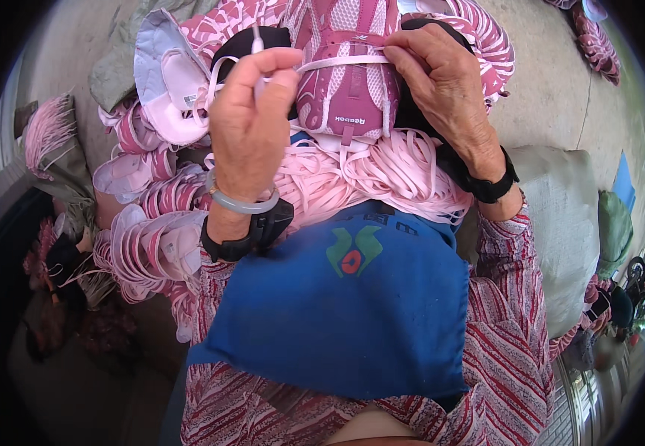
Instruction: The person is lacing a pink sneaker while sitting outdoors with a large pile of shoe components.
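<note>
A pink-and-white shoe upper [347, 104] lies in front of me, its heel end toward me. A pale pink shoelace [341, 61] runs across it between my two hands. My left hand [252, 119] is closed on the lace at the left of the upper, and a lace tip sticks up above the fingers. At the right edge of the upper, my right hand [441, 85] pinches the lace between thumb and forefinger. A thick bundle of loose pink laces [382, 175] rests on my lap, just below the upper, over a blue apron [337, 320].
Long nested stacks of pink-and-white uppers [155, 249] curve along my left, with another stack [486, 37] at the far right. A pale grey sack [560, 230] stands by my right arm. More pink laces [49, 134] hang at the far left.
</note>
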Tool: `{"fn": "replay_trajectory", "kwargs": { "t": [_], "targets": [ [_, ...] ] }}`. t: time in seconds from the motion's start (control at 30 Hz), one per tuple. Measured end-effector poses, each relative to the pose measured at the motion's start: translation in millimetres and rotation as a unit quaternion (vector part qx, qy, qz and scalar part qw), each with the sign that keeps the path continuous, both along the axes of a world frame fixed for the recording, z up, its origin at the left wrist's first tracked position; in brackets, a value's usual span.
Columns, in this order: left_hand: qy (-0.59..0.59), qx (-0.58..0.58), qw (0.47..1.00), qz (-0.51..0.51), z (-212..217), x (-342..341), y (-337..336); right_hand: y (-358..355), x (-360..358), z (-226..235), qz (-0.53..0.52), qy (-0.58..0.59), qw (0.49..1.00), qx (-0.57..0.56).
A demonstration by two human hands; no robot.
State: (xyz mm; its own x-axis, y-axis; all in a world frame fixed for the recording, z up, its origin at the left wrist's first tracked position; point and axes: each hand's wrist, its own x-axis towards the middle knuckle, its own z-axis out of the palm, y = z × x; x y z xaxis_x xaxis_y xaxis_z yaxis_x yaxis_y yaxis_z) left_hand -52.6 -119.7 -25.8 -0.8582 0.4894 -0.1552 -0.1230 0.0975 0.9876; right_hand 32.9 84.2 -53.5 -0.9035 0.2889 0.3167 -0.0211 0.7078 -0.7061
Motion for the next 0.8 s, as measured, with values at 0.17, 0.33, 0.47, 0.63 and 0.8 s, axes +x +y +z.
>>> {"fn": "replay_trajectory", "kwargs": {
  "t": [0.17, 0.33, 0.47, 0.63, 0.8],
  "targets": [
    [0.213, -0.161, 0.959, -0.093, -23.1, 9.6, 16.6, -0.9, 9.7, 7.2, 0.000, -0.079, 0.996, -0.039],
    [0.294, -0.156, 0.937, -0.109, -35.3, -5.2, 25.2, -3.3, 10.7, 8.1, 0.011, -0.070, 0.994, -0.079],
    [0.388, -0.135, 0.897, -0.162, -31.9, -16.5, 29.8, -3.5, 7.8, 7.7, 0.032, -0.085, 0.996, -0.009],
    [0.477, -0.161, 0.843, -0.191, -28.5, -23.6, 38.2, 1.2, -2.3, 11.3, 0.068, -0.058, 0.995, 0.053],
    [0.542, -0.216, 0.808, -0.080, -17.2, -46.0, 51.9, 12.4, -6.8, 19.2, 0.046, -0.004, 0.999, 0.009]
  ]
}}
